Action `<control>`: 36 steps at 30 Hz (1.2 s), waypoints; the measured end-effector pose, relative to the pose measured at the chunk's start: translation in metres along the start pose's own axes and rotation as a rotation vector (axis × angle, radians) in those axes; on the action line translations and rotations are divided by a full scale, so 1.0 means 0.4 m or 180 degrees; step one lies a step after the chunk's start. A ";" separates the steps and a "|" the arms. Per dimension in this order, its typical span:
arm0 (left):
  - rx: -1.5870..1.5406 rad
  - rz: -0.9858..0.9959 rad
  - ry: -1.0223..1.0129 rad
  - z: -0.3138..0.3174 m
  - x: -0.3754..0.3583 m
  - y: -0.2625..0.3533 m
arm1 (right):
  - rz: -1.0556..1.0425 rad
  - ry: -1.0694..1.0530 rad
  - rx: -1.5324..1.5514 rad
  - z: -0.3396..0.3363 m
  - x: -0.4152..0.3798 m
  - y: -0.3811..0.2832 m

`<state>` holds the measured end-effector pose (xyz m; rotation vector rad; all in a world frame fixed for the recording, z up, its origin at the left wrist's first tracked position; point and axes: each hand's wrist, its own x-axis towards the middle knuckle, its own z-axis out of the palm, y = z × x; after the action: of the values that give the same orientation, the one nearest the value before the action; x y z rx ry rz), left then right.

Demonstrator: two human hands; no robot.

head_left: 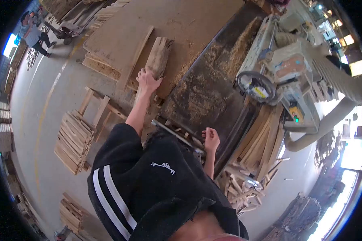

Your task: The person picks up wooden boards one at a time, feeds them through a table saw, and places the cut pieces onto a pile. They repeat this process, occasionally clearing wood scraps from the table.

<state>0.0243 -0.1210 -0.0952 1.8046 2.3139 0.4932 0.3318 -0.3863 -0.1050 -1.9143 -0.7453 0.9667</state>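
My left hand [148, 81] grips the near end of a rough wooden board [160, 56], fingers spread over its edge. That board lies on a brown sheet-topped table [189, 20] strewn with sawdust. Over the near right part of the dark metal saw table [205, 96], my right hand [211, 139] is loosely curled, with nothing visible in it. Sawdust covers much of the dark surface. A long thin strip of wood [136, 56] lies left of the board.
On the right stands a machine head with a round black handwheel [256, 86] and a thick ribbed hose [338, 76]. Long wooden strips [257, 136] lean below it, above scrap offcuts [245, 190]. Stacked boards [73, 140] stand left. A person [33, 34] walks at the far left.
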 end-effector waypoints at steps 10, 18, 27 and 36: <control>-0.5869 -0.0744 -0.2755 -0.146 -0.292 0.164 | -0.0166 -0.1166 0.0626 0.032 -0.279 -0.060; -0.5714 -0.0728 -0.4505 -0.023 -0.548 0.273 | -0.0799 -0.0594 0.0492 -0.055 -0.447 -0.033; -0.1857 0.2144 -0.1524 0.183 -0.727 0.370 | 0.0220 0.0544 0.2261 -0.068 -0.444 0.157; -0.1124 0.2692 -0.1331 0.251 -0.693 0.495 | 0.2169 0.0452 0.3030 -0.050 -0.316 0.201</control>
<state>0.3083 -0.3302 -0.1380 2.3321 1.0527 0.5092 0.2925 -0.5309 -0.1255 -1.3209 0.4652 1.2546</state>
